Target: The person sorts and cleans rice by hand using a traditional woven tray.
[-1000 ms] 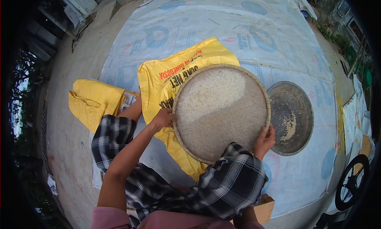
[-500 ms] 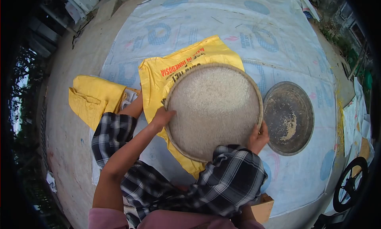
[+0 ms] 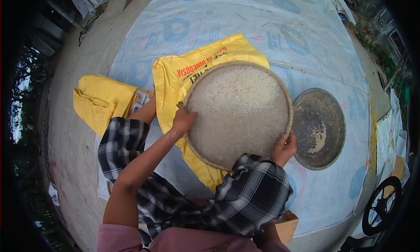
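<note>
beyond the plaid trousers [image 3: 249,197], the right hand [image 3: 284,149] has its grip closed round the near right rim of a round woven tray [image 3: 232,138]; the left hand [image 3: 184,120] clasps the left rim. pale grains [image 3: 245,88] cover the tray's far half. a grey basin [image 3: 334,151] sits to the right, a yellow sack [image 3: 168,75] underneath, a printed sheet [image 3: 227,16] farther out.

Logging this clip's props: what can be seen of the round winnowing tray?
The winnowing tray is round and shallow, apparently woven bamboo, with a pale, banded rim. Rice-like grains lie mostly toward its far side. The left hand grips its left edge, the right hand its lower right. A yellow sack shows beneath; tilt is unclear.
</note>
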A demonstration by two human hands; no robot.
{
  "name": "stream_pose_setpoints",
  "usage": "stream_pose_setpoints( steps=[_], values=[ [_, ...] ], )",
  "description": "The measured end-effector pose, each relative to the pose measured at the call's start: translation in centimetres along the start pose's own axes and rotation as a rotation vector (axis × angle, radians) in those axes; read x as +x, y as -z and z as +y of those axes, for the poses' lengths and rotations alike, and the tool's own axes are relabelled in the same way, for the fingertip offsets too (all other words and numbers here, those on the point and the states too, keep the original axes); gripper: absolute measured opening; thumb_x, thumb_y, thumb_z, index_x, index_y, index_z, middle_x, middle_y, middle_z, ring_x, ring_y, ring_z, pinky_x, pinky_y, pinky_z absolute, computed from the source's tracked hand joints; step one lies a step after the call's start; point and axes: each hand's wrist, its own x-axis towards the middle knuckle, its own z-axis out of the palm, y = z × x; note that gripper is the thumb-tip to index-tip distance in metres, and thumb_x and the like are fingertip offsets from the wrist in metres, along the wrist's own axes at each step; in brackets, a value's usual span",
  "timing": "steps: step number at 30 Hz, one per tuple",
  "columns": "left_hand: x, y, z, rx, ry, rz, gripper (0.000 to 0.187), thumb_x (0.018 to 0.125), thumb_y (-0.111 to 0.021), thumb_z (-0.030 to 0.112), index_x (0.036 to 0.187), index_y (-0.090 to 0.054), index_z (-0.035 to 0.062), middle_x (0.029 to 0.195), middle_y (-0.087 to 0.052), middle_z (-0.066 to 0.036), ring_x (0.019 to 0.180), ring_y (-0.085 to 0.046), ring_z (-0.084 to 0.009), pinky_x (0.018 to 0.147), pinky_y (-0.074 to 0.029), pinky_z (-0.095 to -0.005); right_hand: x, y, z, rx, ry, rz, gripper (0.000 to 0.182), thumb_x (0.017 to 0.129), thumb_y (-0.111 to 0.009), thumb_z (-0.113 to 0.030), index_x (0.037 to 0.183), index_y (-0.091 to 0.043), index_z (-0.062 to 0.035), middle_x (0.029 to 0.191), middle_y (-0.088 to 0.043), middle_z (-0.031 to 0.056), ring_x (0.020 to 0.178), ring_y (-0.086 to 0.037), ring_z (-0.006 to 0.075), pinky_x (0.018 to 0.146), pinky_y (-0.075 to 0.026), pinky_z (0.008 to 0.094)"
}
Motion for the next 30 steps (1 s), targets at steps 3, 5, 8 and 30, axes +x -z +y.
stream_pose_setpoints(
  steps=[3, 5, 8, 30],
  values=[
    [-1.4, 0.5, -1.3, 0.098, 0.172, -0.133, 0.058, 0.082, -0.066, 0.019, 0.128, -0.045, -0.0098, 0.115, -0.061, -0.019, 0.103, -0.060, -0.0234, 0.092, -0.045, -0.0325, -0.9, 1.4, 1.7, 0.202, -0.033, 0.096, 0.029, 0.086, -0.056, 0.001, 0.113, -0.056, 0.0106, 0.097, -0.066, 0.0222, 0.087, -0.063, 0.0225, 0.078, -0.049, 0.0320],
    [0.0, -0.2, -0.4, 0.105, 0.116, -0.126, 0.059, 0.082, -0.067, 0.019, 0.128, -0.045, -0.0102, 0.117, -0.060, -0.019, 0.104, -0.060, -0.0240, 0.093, -0.045, -0.0328, 0.2, 2.5, 2.7, 0.207, -0.014, 0.172, 0.029, 0.085, -0.056, 0.000, 0.112, -0.057, 0.0107, 0.094, -0.065, 0.0216, 0.084, -0.063, 0.0228, 0.075, -0.049, 0.0330],
    [-1.0, -1.0, -1.7, 0.124, 0.139, -0.085, 0.062, 0.081, -0.067, 0.020, 0.129, -0.044, -0.0105, 0.120, -0.058, -0.022, 0.107, -0.059, -0.0260, 0.094, -0.044, -0.0334, 0.3, 0.5, 1.0, 0.067, -0.045, 0.022, 0.028, 0.085, -0.055, 0.003, 0.112, -0.056, 0.0120, 0.093, -0.066, 0.0200, 0.083, -0.063, 0.0219, 0.076, -0.050, 0.0302],
    [-0.8, 0.3, -1.5, 0.234, -0.022, -0.092, 0.070, 0.079, -0.068, 0.023, 0.131, -0.038, -0.0130, 0.121, -0.057, -0.024, 0.102, -0.061, -0.0293, 0.089, -0.047, -0.0341, -1.1, 0.9, 3.3, 0.222, -0.129, 0.128, 0.031, 0.085, -0.059, -0.003, 0.114, -0.056, 0.0074, 0.089, -0.064, 0.0176, 0.079, -0.059, 0.0205, 0.071, -0.047, 0.0304]
  ],
)
